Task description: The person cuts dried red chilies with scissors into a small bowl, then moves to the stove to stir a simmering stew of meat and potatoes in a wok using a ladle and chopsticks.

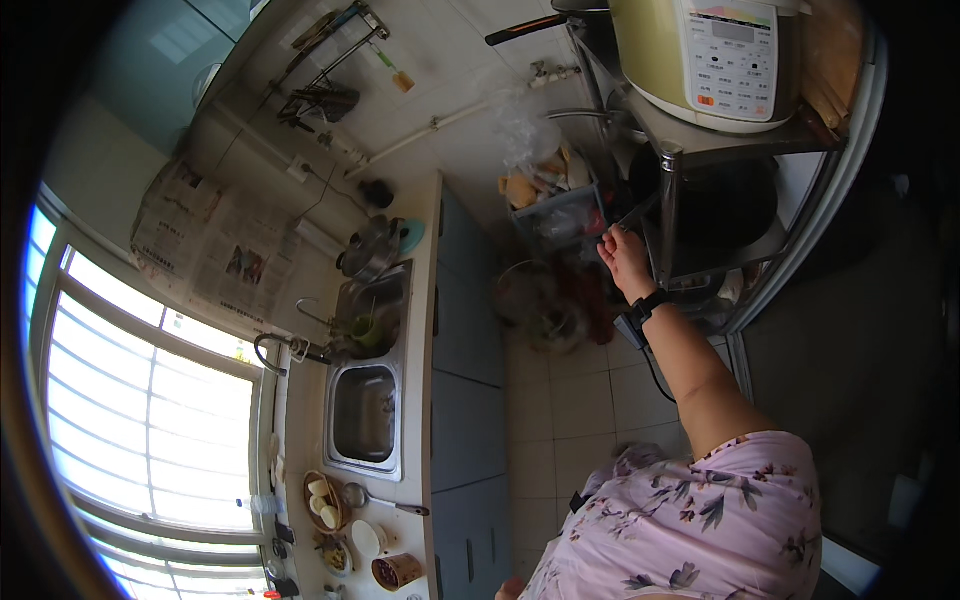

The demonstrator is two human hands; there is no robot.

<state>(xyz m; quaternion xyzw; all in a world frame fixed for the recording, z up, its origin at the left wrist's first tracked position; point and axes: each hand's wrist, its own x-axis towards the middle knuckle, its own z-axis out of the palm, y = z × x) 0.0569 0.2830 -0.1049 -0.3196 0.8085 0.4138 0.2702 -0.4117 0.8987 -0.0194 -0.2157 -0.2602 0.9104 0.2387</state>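
Note:
My right hand [628, 259] reaches forward, with a dark wristband on its wrist. Its fingers are closed around a slim dark handle [637, 213] beside the metal shelf rack [670, 217]. The handle's far end is lost in shadow, so what it belongs to cannot be told. A large black pan [724, 202] rests on the rack's lower shelf, to the right of the hand. Just left of the hand stands a grey plastic basket [555, 202] with bags and produce in it. Of my left hand [511, 589] only a small part shows at the bottom edge, and its fingers are hidden.
An electric pressure cooker [705, 67] stands on the upper shelf, near a pan handle [525, 31] that juts out. Bags [555, 315] lie on the tiled floor [577, 420]. Along the left runs a counter with a double sink [365, 412], a lidded pot [369, 251] and a ladle [386, 501].

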